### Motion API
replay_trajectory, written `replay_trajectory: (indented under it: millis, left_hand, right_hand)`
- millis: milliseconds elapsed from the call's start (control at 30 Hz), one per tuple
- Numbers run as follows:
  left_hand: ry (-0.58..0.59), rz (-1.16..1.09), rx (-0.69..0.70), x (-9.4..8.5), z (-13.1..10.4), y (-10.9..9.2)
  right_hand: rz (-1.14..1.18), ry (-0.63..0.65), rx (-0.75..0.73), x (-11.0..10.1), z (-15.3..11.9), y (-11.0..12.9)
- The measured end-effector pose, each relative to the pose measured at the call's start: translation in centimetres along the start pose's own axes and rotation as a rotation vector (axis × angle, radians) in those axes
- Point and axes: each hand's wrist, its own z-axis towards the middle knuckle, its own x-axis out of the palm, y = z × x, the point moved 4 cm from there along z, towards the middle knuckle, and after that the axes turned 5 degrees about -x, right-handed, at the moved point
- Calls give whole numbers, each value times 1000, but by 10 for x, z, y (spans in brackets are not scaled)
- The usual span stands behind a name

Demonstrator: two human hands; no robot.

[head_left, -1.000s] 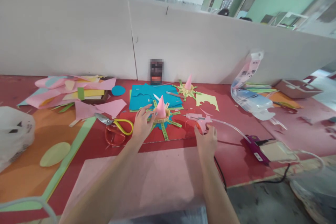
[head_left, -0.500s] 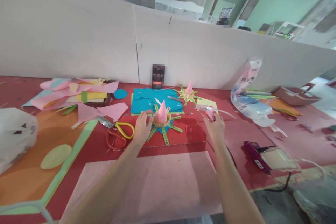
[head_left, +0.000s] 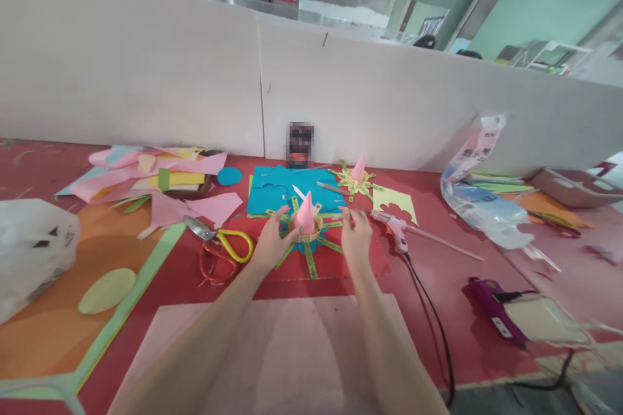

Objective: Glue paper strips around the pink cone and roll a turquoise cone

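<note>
A pink paper cone (head_left: 305, 213) stands upright inside a woven yellow ring (head_left: 314, 232), with green patterned strips (head_left: 310, 260) spreading out over a blue paper piece beneath. My left hand (head_left: 273, 241) is at the ring's left side, fingers apart, its thumb at the cone's base. To the right of the strips, my right hand (head_left: 357, 235) hovers with thumb and fingers apart and nothing visible in it. A pink glue gun (head_left: 395, 227) lies right of that hand, a clear glue stick out of its back and a black cord trailing down.
Yellow- and red-handled scissors (head_left: 233, 243) lie at left, near pink paper scraps (head_left: 214, 206). Behind are blue sheets (head_left: 272, 191) and a second cone piece (head_left: 359, 172). A plastic package (head_left: 487, 207) and a purple power strip (head_left: 496, 311) sit at right.
My right hand has let go of the glue gun, which now lies on the table, and moved left towards the cone piece. My left thumb has come to the cone's base.
</note>
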Motion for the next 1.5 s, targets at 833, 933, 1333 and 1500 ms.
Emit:
replay_trajectory:
  millis: [833, 933, 1333, 1500]
  left_hand:
    - [126, 238, 141, 13, 2, -5]
    - [128, 231, 138, 13, 2, -6]
    - [132, 213, 98, 13, 1, -6]
    - [122, 210, 106, 13, 1, -7]
  right_hand:
    - [54, 280, -4, 43, -19, -17]
    - [17, 291, -31, 42, -20, -15]
    - [45, 256, -170, 31, -21, 10]
    - [111, 344, -150, 44, -24, 1]
